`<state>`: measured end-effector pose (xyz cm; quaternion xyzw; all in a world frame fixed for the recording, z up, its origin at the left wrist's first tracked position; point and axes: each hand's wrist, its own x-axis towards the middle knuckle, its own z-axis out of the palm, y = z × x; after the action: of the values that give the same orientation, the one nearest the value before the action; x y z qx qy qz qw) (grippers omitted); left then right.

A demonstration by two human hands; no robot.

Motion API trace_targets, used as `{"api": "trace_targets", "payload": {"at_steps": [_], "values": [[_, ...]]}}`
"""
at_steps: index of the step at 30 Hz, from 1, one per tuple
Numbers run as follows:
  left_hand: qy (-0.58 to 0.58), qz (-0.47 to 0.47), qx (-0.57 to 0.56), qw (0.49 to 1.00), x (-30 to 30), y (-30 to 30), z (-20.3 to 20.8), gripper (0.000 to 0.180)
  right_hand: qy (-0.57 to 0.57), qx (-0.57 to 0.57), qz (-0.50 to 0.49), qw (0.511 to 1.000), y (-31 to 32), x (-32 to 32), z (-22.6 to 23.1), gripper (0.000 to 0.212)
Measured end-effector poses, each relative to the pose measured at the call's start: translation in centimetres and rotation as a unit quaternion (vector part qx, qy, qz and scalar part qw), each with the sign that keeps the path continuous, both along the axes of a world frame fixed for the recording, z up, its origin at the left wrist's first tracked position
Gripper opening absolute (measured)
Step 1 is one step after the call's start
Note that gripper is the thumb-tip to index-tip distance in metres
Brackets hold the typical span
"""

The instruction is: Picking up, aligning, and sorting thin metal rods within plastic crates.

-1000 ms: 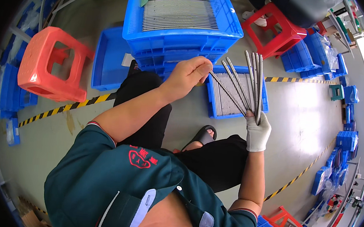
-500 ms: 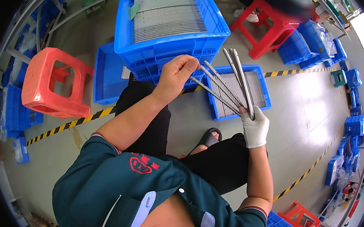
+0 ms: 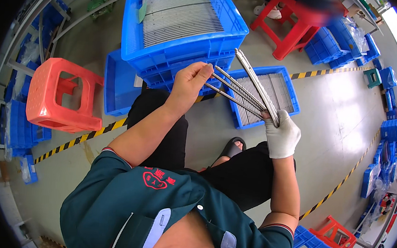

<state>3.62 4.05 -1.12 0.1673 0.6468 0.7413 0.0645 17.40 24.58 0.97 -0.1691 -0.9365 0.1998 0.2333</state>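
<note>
Metal rods [image 3: 256,87] fan out of my white-gloved right hand [image 3: 281,135], right of the blue crate stack [image 3: 186,52].
My right fingers grip their near ends; my bare left hand [image 3: 188,84], just in front of the stack, has thumb and fingers together at the far tips, though I cannot tell whether it grips one. Glossy grey floor [image 3: 337,108] spreads around the stack, with black-and-yellow tape [image 3: 108,128] running out to both sides. Just right of the stack, a low blue crate [image 3: 289,87] has its rim below the fan. Close on the stack's left sits an open blue crate [image 3: 121,89], then a red stool [image 3: 45,91]. Floor stretches widest to the stack's right, beyond the low crate.
</note>
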Motion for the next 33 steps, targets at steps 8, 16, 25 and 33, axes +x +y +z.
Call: {"api": "trace_targets", "payload": {"at_steps": [8,16,25,33], "values": [[0.032,-0.01,-0.016,0.999,-0.2,-0.2,-0.4,0.031,-0.008,0.004,-0.009,1.0,0.3,-0.3,0.1,0.034],[-0.019,-0.043,0.005,0.999,-1.2,-0.7,-0.4,0.029,-0.083,-0.072,-0.008,0.994,-0.3,0.0,0.5,0.037],[-0.08,-0.075,0.053,0.993,-1.4,-0.4,0.0,0.029,0.025,0.109,0.045,0.993,0.1,0.0,0.4,0.028],[-0.064,-0.073,-0.027,0.995,-2.2,-0.3,-0.7,0.029,-0.063,0.06,0.017,0.996,0.1,-0.1,-0.1,0.025]]}}
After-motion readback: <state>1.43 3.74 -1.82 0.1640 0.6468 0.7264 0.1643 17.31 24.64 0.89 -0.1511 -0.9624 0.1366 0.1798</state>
